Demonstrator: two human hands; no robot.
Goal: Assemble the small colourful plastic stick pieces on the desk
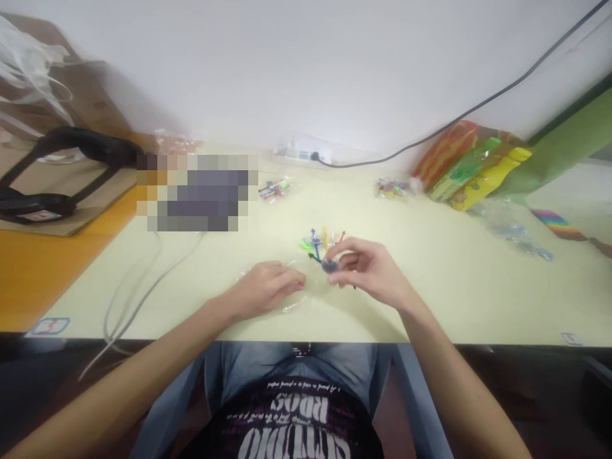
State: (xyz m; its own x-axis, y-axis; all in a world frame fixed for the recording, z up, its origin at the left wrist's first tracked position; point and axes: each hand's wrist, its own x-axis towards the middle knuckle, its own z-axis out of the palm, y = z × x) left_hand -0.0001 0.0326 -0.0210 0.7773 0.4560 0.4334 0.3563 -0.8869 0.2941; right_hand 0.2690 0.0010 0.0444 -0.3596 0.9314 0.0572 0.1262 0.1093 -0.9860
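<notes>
My right hand [363, 268] pinches a small dark round disc [329, 265] between thumb and fingers, just above the table. A black arrow-shaped tip [313, 257] shows beside it, apparently part of the same piece. Right behind it lies a little cluster of arrow-tipped plastic pieces: a blue one [315, 242], a yellow one [325, 237], a red one [342, 236] and a green one [305, 245]. My left hand [272, 287] rests on the table with curled fingers over a clear plastic bag [294, 307], whose edges stick out around it.
Farther back lie two bags of colourful small pieces, one left [277, 189], one right [394, 188]. A green-capped bottle [463, 172] and a yellow bottle [492, 178] lean at right. Cables [143, 299], a blurred-out object [205, 197] and a black-strapped frame [71, 159] occupy the left.
</notes>
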